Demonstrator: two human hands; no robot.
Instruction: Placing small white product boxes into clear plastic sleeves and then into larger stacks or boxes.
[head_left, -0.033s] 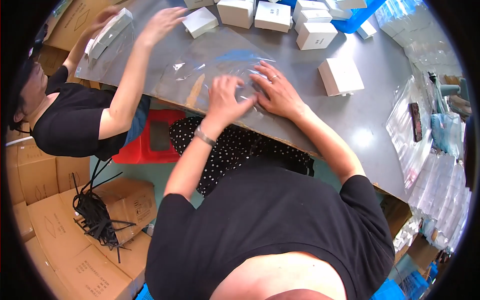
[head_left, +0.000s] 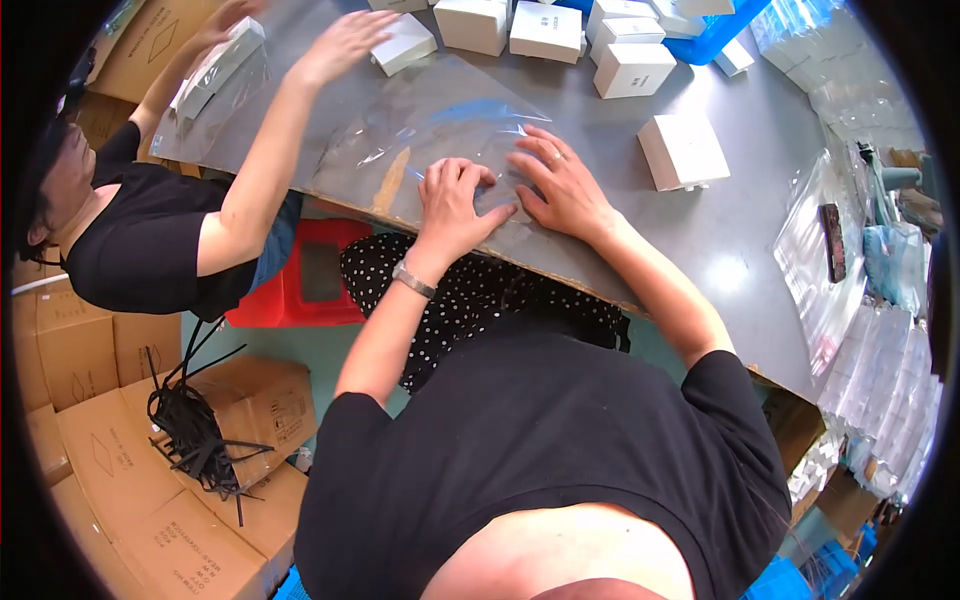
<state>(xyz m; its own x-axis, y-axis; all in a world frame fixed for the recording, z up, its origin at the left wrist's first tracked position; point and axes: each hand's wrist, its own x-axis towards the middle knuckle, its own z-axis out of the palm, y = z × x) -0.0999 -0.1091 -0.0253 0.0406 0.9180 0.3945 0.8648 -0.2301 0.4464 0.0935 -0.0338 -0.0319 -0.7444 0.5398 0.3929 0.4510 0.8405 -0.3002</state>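
Note:
A sheet or bag of clear plastic film lies wrinkled on the grey table in front of me, shiny with blue reflections. My left hand rests at its near edge, fingers bent and thumb stretched out to the right. My right hand, with a ring on one finger, lies beside it with fingers spread over the film's right edge. Between thumb and fingers of either hand I see no solid object. A closed white box stands to the right of my right hand.
Several white boxes stand at the far side near a blue plastic frame. At left, a co-worker's hand reaches towards a white box. More clear film lies at right, a dark bar on it.
My hands have parted slightly and their fingers have shifted on the film. The co-worker's near hand has moved right over a white box; the other has lifted off the long box.

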